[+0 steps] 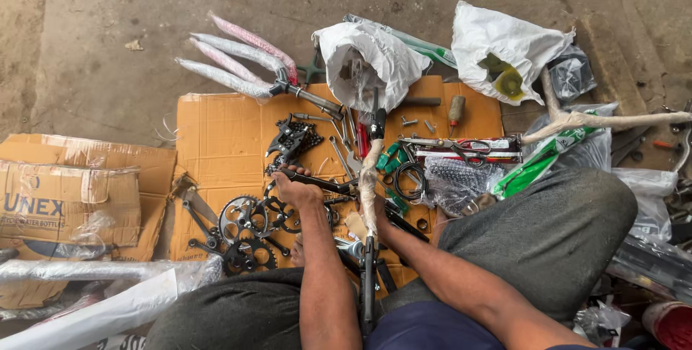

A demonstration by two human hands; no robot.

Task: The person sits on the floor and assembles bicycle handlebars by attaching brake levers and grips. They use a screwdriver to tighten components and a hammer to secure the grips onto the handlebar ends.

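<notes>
Rough concrete floor fills the top of the view, with flattened cardboard [216,134] spread over it as a work mat. A person sits on the ground, knees apart, looking down at both bare arms reaching forward.

Between the knees runs a paper-wrapped bicycle tube [368,177], its long axis pointing straight away from the body, from the lap up toward a white plastic bag [371,58].

The left hand [294,190] lies just left of that tube, clenched around the handle of a dark wrench [317,181]. The wrench lies crosswise, running from the fist rightward until it meets the tube.

The right hand [380,219] sits just right of the tube and closer to the body. It is mostly hidden behind the tube, so whether it grips anything cannot be told.

Toothed chainrings [245,227] lie on the cardboard left of the left hand. Beyond the hands lie scattered spanners, bolts and a coiled black cable [411,175]. Wrapped fork legs [231,61] fan out at upper left, and a second white bag [504,51] sits at upper right.
</notes>
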